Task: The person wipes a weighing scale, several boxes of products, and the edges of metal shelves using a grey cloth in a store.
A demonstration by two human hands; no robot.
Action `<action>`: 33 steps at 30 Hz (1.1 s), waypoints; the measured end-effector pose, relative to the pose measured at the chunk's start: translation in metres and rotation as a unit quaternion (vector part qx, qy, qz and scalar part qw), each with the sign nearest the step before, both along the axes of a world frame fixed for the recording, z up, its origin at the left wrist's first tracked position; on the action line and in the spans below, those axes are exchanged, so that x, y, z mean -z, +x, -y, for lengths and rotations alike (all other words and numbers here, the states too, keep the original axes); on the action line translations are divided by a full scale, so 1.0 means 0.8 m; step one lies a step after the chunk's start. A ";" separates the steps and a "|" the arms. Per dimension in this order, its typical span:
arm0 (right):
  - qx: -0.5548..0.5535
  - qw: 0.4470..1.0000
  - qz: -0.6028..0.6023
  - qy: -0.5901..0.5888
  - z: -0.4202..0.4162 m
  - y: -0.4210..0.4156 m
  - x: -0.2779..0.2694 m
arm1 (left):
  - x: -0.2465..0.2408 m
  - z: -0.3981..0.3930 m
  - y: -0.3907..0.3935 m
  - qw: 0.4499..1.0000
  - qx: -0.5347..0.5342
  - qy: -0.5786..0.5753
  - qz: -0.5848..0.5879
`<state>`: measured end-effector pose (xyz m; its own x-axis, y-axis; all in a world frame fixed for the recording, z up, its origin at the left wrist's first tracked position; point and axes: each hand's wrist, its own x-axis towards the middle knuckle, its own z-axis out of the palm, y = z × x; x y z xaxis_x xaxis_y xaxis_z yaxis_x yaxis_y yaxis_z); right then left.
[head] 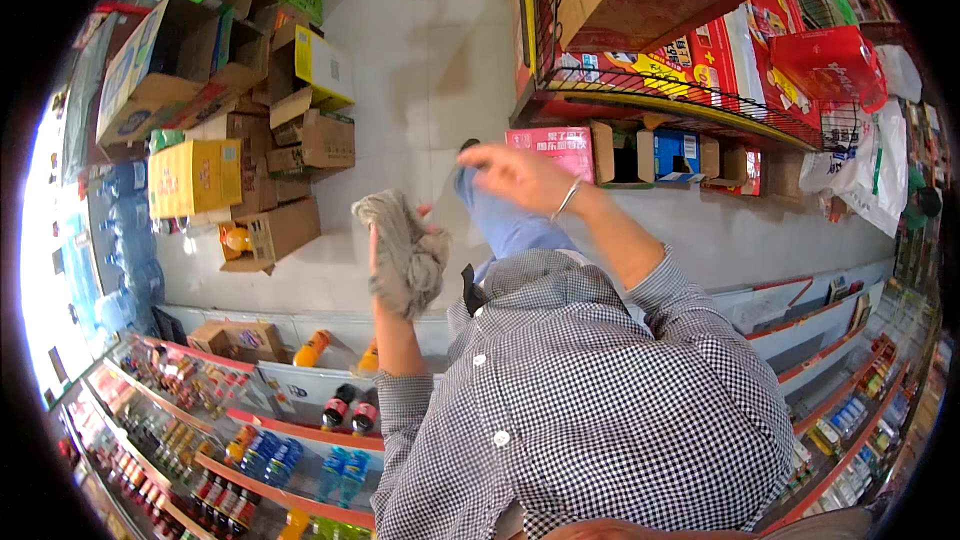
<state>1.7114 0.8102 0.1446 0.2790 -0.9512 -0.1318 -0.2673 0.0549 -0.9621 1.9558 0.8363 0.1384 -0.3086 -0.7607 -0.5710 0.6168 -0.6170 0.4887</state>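
A crumpled grey cloth point(409, 251) hangs over my left hand point(377, 259), covering most of the palm and fingers; a fingertip shows at its right side. My right hand point(517, 176) is raised in front of my body, slightly blurred, with its fingers apart and nothing in it. A bracelet point(568, 199) circles the right wrist. Below the hands are my blue trouser leg and the pale tiled floor point(427, 90).
Opened cardboard boxes point(300, 142) are piled at the left, near large water bottles point(135, 240). A wire-edged display rack point(675, 101) with red cartons stands at the upper right. Shelves of bottled drinks point(277, 457) line both sides of my body. A person point(924, 202) is partly visible far right.
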 end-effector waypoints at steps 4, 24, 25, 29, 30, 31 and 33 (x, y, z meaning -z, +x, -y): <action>0.220 0.923 -0.281 -0.144 0.105 -0.141 0.049 | 0.157 0.076 0.150 0.996 -0.026 0.051 -0.073; -0.028 0.811 -0.434 0.391 0.222 -0.254 0.347 | 0.172 0.358 0.141 0.932 0.095 -0.039 0.347; 0.003 0.837 -0.392 0.381 0.257 -0.227 0.263 | 0.179 0.357 0.160 0.838 0.135 -0.186 0.495; 0.214 0.833 -0.391 0.327 0.206 -0.253 0.197 | 0.167 0.471 0.059 0.966 0.071 0.149 0.197; 0.238 0.832 -0.363 0.346 0.193 -0.260 0.182 | 0.161 0.498 0.034 0.965 0.104 0.152 0.187; 0.254 0.836 -0.363 0.323 0.187 -0.255 0.160 | 0.157 0.521 0.013 0.962 0.131 0.155 0.181; 0.283 0.842 -0.367 0.274 0.174 -0.247 0.110 | 0.148 0.568 -0.035 0.953 0.193 0.155 0.173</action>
<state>1.5138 0.6712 0.0564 -0.5477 -0.6440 -0.5342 -0.5610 0.7563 -0.3366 1.9276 0.3818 0.0202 -0.2829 -0.4069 -0.8685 0.1502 -0.9132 0.3789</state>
